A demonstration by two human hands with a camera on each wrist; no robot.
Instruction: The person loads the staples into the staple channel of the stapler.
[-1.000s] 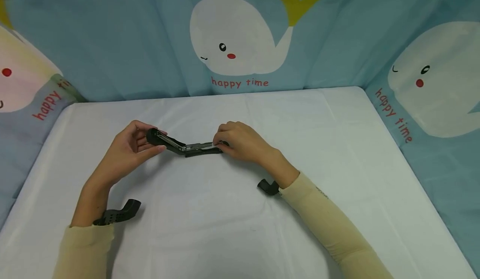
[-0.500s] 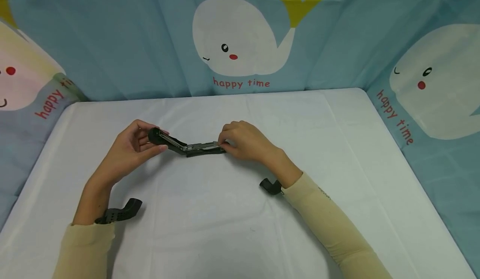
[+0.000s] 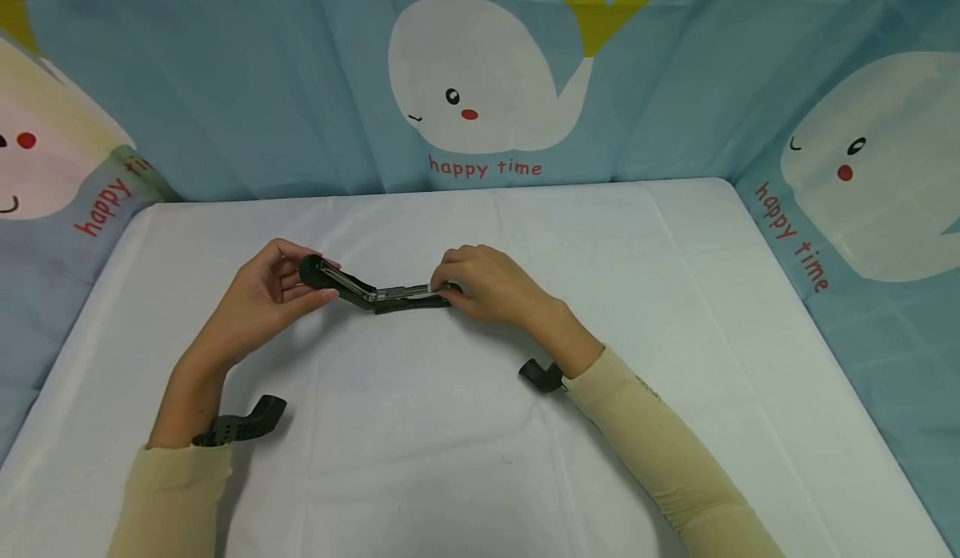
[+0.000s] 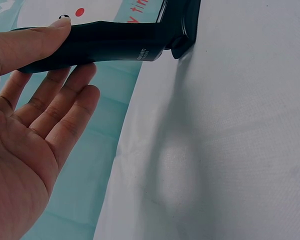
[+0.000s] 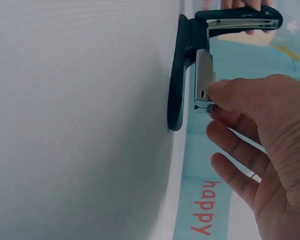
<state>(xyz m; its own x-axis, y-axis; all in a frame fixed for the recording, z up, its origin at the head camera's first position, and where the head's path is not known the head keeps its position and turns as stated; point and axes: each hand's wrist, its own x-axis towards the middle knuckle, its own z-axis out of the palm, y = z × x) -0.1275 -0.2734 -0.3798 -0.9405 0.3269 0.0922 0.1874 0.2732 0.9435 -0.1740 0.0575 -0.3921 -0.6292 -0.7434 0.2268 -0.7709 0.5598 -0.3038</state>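
A black stapler (image 3: 350, 288) is spread wide at its hinge above the white table. My left hand (image 3: 258, 301) holds its raised top cover (image 4: 107, 42) between thumb and fingers, tilted up toward the left. In the right wrist view, the silver staple magazine (image 5: 204, 75) stands apart from the black base (image 5: 177, 80), which rests on the table. Thumb and forefinger of my right hand (image 5: 272, 125) pinch the magazine's front end, while the other fingers curve loosely below. Whether staples lie in the magazine cannot be made out.
A white cloth (image 3: 420, 441) covers the table. Blue curtain (image 3: 285, 108) printed with whales hangs along the back and sides. Black wrist mounts show at the left wrist (image 3: 243, 426) and the right wrist (image 3: 540, 375).
The right fingers shift slightly at the magazine's front end. The left hand keeps its hold on the cover, and the head view drifts a little.
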